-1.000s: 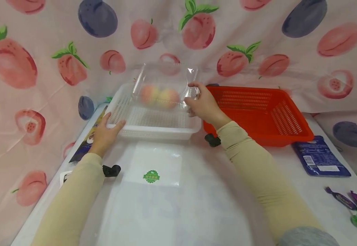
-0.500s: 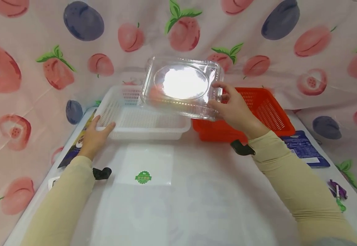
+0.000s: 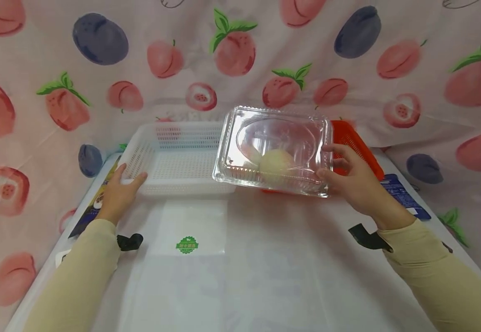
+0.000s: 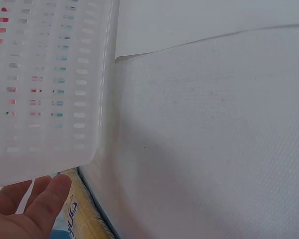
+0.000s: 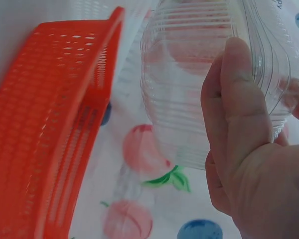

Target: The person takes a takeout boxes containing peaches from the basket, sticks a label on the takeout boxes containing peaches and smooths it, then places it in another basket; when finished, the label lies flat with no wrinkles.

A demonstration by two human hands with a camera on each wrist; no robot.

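My right hand (image 3: pixel 354 182) grips the right end of a clear plastic clamshell box (image 3: pixel 275 150), thumb and fingers on either side. The box is raised and tilted, overlapping the gap between the two baskets in the head view. Through its lid shows a pale yellow round fruit (image 3: pixel 276 163), with reddish colour beside it. In the right wrist view my fingers (image 5: pixel 241 99) lie along the ribbed side of the box (image 5: pixel 187 84). My left hand (image 3: pixel 120 193) rests at the near left corner of a white plastic basket (image 3: pixel 174 186), thumb and fingers spread around it.
An orange-red basket (image 3: pixel 354 143) stands behind the box, mostly hidden by it. A blue packet (image 3: pixel 404 196) lies at the right, and a yellow and dark packet (image 3: pixel 95 203) along the left edge. A white sheet with a green label (image 3: pixel 187 245) lies in front.
My right hand has carried the clear box from over the white basket to the right and lower, tipping it so its lid faces me. My left hand stays at the white basket's corner.
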